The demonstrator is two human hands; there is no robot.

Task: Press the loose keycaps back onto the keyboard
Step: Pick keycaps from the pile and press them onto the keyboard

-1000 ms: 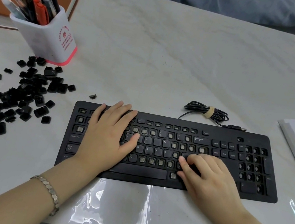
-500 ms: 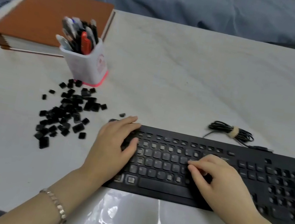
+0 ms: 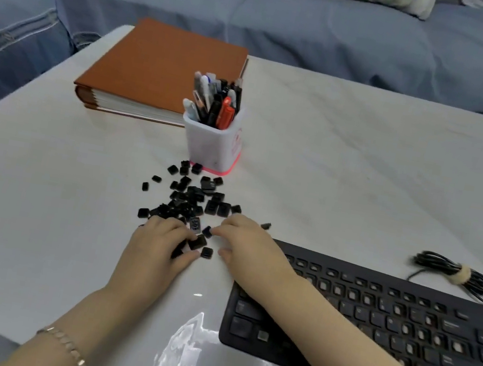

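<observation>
A black keyboard (image 3: 423, 315) lies on the white table at the right, with many bare switch sockets among its fitted keys. Several loose black keycaps (image 3: 195, 199) are scattered to its left. Both hands are at the near edge of that pile. My left hand (image 3: 158, 244) curls over a large keycap (image 3: 198, 241), pinched between thumb and fingers. My right hand (image 3: 247, 243) reaches across the keyboard's left end, its forefinger touching a small keycap (image 3: 207, 231) and its thumb apart from it. Another keycap (image 3: 206, 252) lies between the two hands.
A white pen holder (image 3: 213, 145) full of pens stands just behind the pile. A brown book (image 3: 163, 72) lies at the table's far left corner. The coiled keyboard cable (image 3: 456, 274) rests behind the keyboard. A blue sofa (image 3: 294, 24) runs beyond the table.
Both hands have left the keyboard and moved left to the keycap pile. My left hand has closed on a keycap. The view has swung left and up.
</observation>
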